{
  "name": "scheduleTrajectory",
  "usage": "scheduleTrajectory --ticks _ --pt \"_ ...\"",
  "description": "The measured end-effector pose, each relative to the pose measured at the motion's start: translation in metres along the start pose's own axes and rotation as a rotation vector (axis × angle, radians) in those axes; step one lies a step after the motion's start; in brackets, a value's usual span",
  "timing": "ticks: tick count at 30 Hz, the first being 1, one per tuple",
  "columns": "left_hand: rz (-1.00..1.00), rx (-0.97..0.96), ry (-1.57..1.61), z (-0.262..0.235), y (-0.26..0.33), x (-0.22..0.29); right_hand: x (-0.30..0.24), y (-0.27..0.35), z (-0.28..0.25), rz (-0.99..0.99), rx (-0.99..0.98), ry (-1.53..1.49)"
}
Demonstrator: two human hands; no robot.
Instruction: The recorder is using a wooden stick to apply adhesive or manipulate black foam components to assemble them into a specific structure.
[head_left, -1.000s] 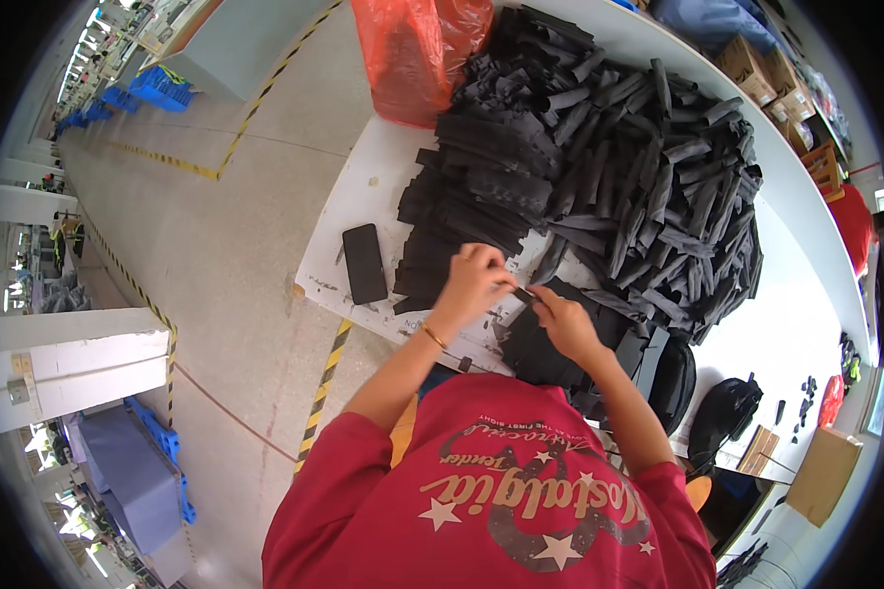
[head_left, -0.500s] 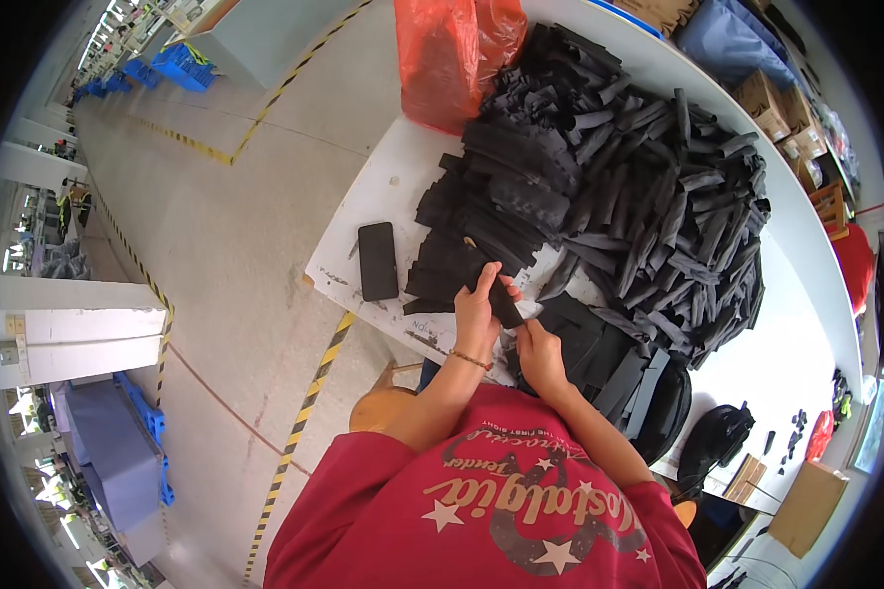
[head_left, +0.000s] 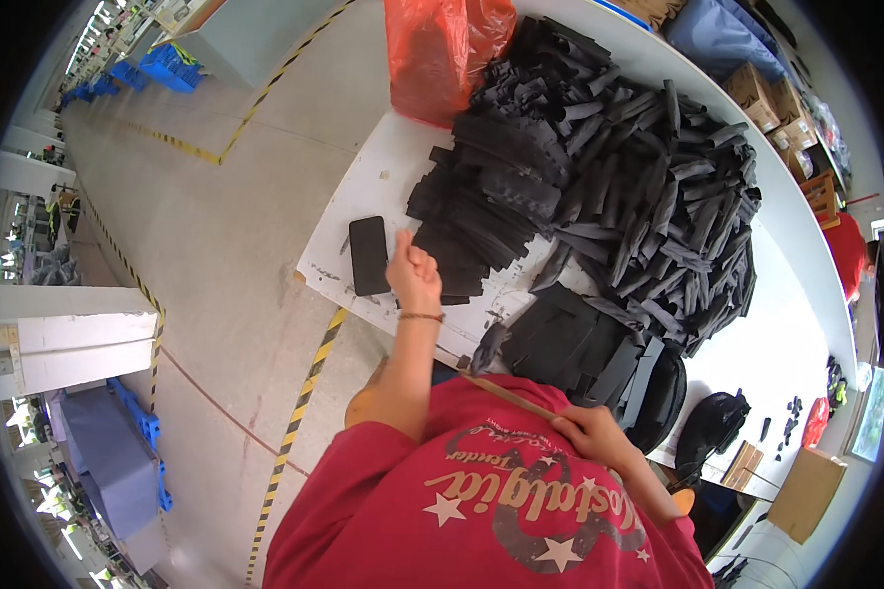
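My left hand (head_left: 414,270) is a closed fist over the white table (head_left: 383,187), right beside a black phone (head_left: 368,255) and touching the edge of a flat stack of black fabric pieces (head_left: 481,211). I see nothing in it. Drawn back against my red shirt, my right hand (head_left: 594,437) grips a thin brown stick (head_left: 511,395). The stick's far end reaches a small black fabric piece (head_left: 488,346) at the table's near edge. A big heap of black rolled strips (head_left: 648,167) fills the table behind.
An orange-red plastic bag (head_left: 437,49) stands at the table's far left end. A folded black pile (head_left: 580,344) and black bags (head_left: 712,427) lie to my right. Cardboard boxes (head_left: 766,93) sit beyond the table. Yellow-black floor tape (head_left: 300,412) runs along the grey floor.
My hands have parted. The left one moved left toward the phone and closed into a fist. The right one pulled back to my chest with the stick.
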State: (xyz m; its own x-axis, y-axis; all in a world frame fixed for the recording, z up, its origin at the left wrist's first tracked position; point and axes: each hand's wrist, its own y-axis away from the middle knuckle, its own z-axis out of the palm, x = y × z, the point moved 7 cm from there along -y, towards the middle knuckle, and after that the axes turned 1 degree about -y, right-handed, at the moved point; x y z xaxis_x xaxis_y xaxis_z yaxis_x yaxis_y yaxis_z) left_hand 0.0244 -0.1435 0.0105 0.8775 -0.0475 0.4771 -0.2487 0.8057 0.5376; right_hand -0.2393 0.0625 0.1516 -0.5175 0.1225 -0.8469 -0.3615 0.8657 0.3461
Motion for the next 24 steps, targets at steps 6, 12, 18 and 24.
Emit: scheduleTrajectory --ticks 6,12,18,24 --pt "-0.061 0.017 -0.318 0.021 0.032 -0.027 0.016 -0.030 -0.029 0.124 0.298 -0.054" --pt "-0.826 -0.314 -0.292 0.073 0.114 -0.087 0.035 -0.021 -0.036 0.178 0.299 -0.037" --pt "-0.617 -0.547 -0.174 0.098 0.066 -0.093 0.050 -0.005 -0.024 0.361 0.219 -0.112" --pt "-0.393 -0.145 0.015 0.064 0.009 -0.074 0.008 0.011 -0.022 0.044 -0.026 -0.197"
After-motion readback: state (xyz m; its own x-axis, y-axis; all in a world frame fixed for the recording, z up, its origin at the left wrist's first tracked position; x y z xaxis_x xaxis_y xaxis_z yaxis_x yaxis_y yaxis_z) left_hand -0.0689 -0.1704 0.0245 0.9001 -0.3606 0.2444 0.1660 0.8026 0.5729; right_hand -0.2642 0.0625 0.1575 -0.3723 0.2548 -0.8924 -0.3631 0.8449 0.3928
